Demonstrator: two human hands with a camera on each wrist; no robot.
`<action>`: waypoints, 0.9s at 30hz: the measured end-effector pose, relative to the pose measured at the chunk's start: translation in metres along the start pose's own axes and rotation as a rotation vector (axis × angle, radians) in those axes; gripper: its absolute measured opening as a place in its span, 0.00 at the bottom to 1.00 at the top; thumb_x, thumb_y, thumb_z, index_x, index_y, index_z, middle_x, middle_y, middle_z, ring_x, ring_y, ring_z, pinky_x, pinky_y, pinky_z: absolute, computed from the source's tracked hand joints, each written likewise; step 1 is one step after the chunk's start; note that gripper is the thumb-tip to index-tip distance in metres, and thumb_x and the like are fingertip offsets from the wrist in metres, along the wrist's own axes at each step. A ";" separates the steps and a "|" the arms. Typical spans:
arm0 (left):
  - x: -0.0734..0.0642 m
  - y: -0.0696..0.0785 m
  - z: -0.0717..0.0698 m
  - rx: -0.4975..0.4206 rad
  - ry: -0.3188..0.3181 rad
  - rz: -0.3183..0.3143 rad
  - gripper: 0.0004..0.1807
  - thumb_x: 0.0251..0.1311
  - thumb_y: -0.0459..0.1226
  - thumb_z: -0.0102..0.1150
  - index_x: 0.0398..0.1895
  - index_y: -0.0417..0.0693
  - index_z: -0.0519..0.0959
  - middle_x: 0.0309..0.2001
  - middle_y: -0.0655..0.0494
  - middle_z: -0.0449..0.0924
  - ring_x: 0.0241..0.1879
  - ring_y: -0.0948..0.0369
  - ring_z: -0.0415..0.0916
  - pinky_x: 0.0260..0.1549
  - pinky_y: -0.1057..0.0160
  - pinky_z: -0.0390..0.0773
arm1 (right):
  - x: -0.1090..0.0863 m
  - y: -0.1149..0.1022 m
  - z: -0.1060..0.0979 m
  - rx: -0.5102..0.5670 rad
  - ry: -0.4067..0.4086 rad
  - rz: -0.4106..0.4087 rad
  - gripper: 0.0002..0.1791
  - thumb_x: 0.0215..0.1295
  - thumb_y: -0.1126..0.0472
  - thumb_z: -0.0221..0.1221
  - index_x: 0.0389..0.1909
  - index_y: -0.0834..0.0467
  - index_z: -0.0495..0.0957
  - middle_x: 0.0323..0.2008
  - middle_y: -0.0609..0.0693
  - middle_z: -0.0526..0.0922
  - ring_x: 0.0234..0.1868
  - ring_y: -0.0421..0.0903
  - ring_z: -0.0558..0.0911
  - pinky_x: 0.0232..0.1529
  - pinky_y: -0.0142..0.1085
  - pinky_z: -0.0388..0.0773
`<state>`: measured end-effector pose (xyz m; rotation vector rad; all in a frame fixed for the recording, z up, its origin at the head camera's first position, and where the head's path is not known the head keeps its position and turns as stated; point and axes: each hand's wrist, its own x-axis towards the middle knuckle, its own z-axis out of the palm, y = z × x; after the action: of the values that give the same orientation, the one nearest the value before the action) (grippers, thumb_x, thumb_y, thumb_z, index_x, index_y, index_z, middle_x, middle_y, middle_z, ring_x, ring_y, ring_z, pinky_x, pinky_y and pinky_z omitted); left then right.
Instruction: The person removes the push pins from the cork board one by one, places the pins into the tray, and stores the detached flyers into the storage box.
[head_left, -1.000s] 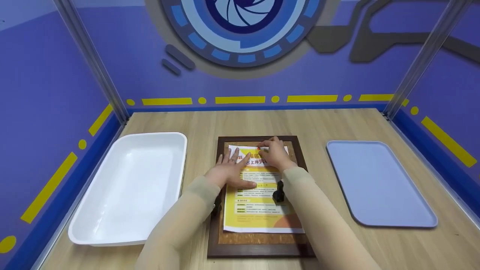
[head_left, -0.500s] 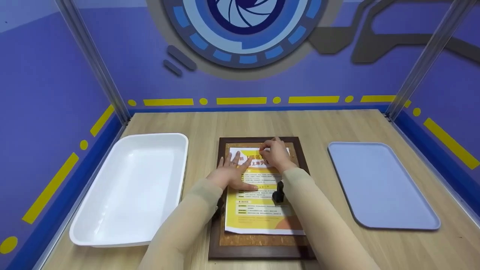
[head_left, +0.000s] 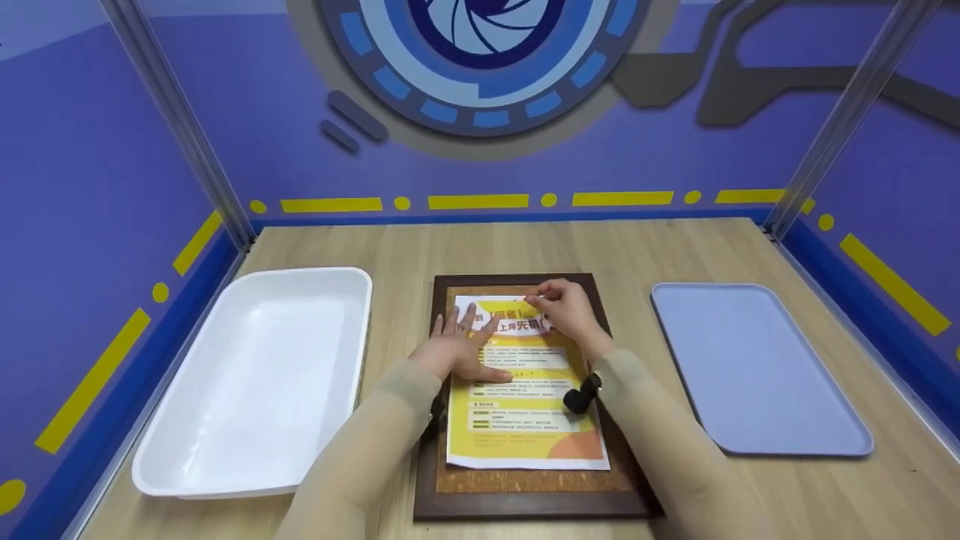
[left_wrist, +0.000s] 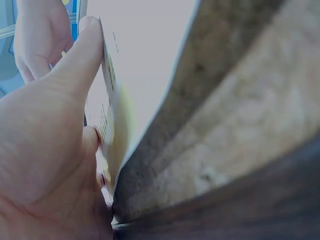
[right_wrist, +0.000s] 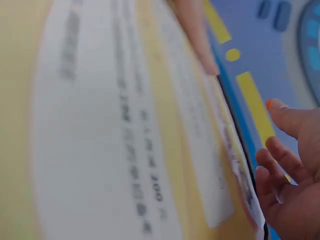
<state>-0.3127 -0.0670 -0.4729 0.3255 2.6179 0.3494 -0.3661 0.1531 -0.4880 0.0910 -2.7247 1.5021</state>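
Poster: the yellow-and-white printed poster (head_left: 517,442) is lying face up on the cork, its printed headline at the far end, its lower edge leaving a bare strip of cork.
Board: the dark-framed corkboard (head_left: 525,481) is lying flat on the wood-grain table (head_left: 397,251), bearing the poster.
Left hand: the left hand (head_left: 457,354) is resting on the poster's upper left part, fingers spread wide, thumb pointing across the text; the leftmost finger is reaching past the paper's left edge.
Paper edge, left wrist view: a strip of shadow is running along the cork beside the margin; cannot tell how far the paper is lifting.
Right hand: the right hand (head_left: 568,309) is hovering around the poster's top edge, right of its middle, thumb and index finger pinching a small orange piece (right_wrist: 269,104); in the right wrist view the thumb is hiding the index finger, and the other fingers are curling below.
Orange piece: it is showing at the thumb's tip, apart from the poster in that view.
Right cuff: a black wrist device (head_left: 580,397) is hanging over the poster's right side.
Flanks: a white tub (head_left: 251,375) is standing left of the board, a blue-grey tray (head_left: 757,367) lying to the right.
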 end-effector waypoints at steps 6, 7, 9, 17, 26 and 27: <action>-0.008 0.002 -0.003 0.010 0.003 0.013 0.63 0.51 0.76 0.59 0.84 0.74 0.37 0.85 0.53 0.20 0.83 0.48 0.16 0.81 0.45 0.23 | -0.017 0.010 -0.021 0.283 0.004 0.037 0.08 0.71 0.59 0.64 0.41 0.60 0.84 0.38 0.49 0.84 0.40 0.47 0.80 0.41 0.35 0.84; -0.009 0.002 -0.003 0.017 0.003 0.018 0.63 0.52 0.76 0.59 0.84 0.73 0.37 0.85 0.52 0.20 0.83 0.47 0.17 0.81 0.45 0.23 | -0.018 0.012 -0.025 0.334 0.006 0.032 0.08 0.70 0.61 0.64 0.41 0.62 0.84 0.37 0.49 0.84 0.39 0.47 0.81 0.41 0.36 0.86; -0.009 0.003 -0.003 0.025 0.005 0.025 0.62 0.53 0.75 0.59 0.84 0.73 0.36 0.84 0.51 0.20 0.83 0.47 0.17 0.81 0.44 0.23 | -0.021 0.017 -0.033 0.403 0.018 0.022 0.07 0.69 0.63 0.64 0.40 0.65 0.84 0.33 0.46 0.85 0.37 0.45 0.83 0.39 0.36 0.87; -0.001 0.001 0.000 0.008 -0.003 0.016 0.64 0.51 0.75 0.61 0.84 0.74 0.36 0.84 0.53 0.18 0.83 0.48 0.14 0.80 0.46 0.21 | -0.029 0.033 -0.080 0.458 0.093 0.103 0.05 0.70 0.62 0.65 0.39 0.60 0.85 0.27 0.36 0.85 0.32 0.34 0.83 0.39 0.26 0.81; 0.010 -0.004 0.005 0.005 -0.011 -0.001 0.66 0.46 0.78 0.60 0.82 0.79 0.33 0.83 0.56 0.14 0.82 0.50 0.11 0.79 0.47 0.18 | -0.041 0.069 -0.138 0.566 0.121 0.144 0.08 0.72 0.66 0.61 0.34 0.52 0.85 0.28 0.35 0.88 0.31 0.33 0.84 0.38 0.24 0.82; 0.011 -0.004 0.006 0.002 -0.012 0.000 0.65 0.47 0.78 0.60 0.82 0.79 0.33 0.83 0.56 0.14 0.81 0.50 0.10 0.79 0.47 0.17 | -0.044 0.074 -0.144 0.553 0.128 0.148 0.09 0.72 0.65 0.61 0.33 0.51 0.86 0.27 0.34 0.88 0.31 0.32 0.84 0.38 0.24 0.82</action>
<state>-0.3198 -0.0669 -0.4840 0.3269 2.6072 0.3432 -0.3279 0.3155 -0.4756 -0.1925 -2.1869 2.1742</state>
